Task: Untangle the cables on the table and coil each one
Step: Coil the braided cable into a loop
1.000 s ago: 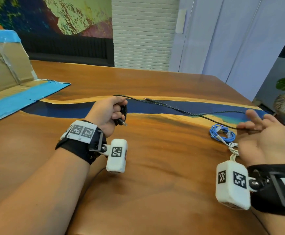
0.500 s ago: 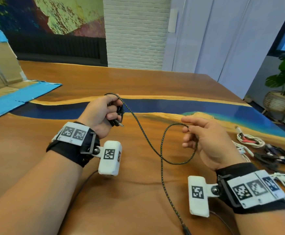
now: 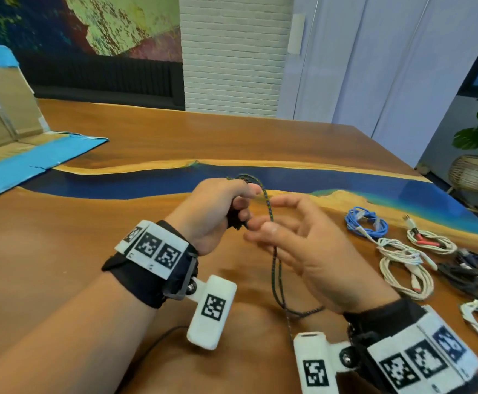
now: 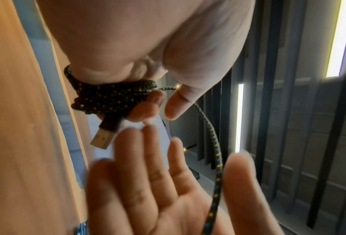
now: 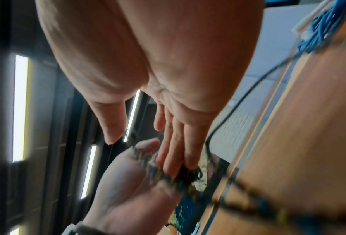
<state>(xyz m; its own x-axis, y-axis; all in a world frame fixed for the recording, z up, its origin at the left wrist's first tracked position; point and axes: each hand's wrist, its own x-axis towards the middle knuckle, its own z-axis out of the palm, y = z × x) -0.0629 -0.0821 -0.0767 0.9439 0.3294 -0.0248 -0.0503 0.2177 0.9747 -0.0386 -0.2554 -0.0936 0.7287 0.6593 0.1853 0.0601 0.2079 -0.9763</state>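
Note:
A black braided cable flecked with yellow and blue is wound into a small coil (image 4: 107, 97) that my left hand (image 3: 218, 206) grips above the table (image 3: 61, 251). Its USB plug (image 4: 102, 139) sticks out below the fingers. From the coil, two loose strands (image 3: 276, 277) hang down toward the table. My right hand (image 3: 289, 237) is open right beside the left one, fingers straight and close to the coil. The cable runs between its thumb and fingers (image 4: 218, 167). The right wrist view is blurred and shows both hands meeting at the coil (image 5: 180, 178).
Coiled cables lie on the table to the right: a blue one (image 3: 366, 223), white ones (image 3: 405, 265), one white with red ends (image 3: 428, 240), a black heap (image 3: 471, 271). A cardboard box with blue tape (image 3: 4, 123) stands at the far left.
My right hand has come in from the right to meet the left hand, bringing the cable's slack with it. The left hand has kept its grip on the coil.

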